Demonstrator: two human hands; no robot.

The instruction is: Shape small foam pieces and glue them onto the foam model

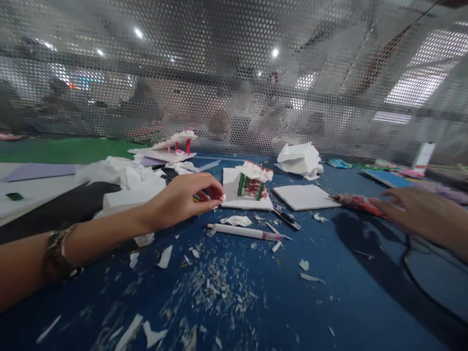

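My left hand (pixel 185 197) reaches across the blue table with its fingers pinched together on a small piece I cannot make out, close to a white foam base (pixel 244 202). On that base stands a small model (pixel 253 179) with green posts and a white top. My right hand (pixel 417 210) comes in from the right, blurred by motion, gripping a red glue gun (pixel 356 202) whose tip points left toward a blank white foam square (pixel 305 196). A black cable (pixel 420 273) trails from it. A white pen (pixel 243 232) lies in front of the model.
White foam scraps (pixel 219 287) litter the blue table. Crumpled white paper (pixel 300 160) lies behind the square, more foam pieces (pixel 126 183) at left, and a second model with red posts (pixel 177 144) stands farther back. A perforated screen (pixel 234 73) walls the rear; people sit behind it.
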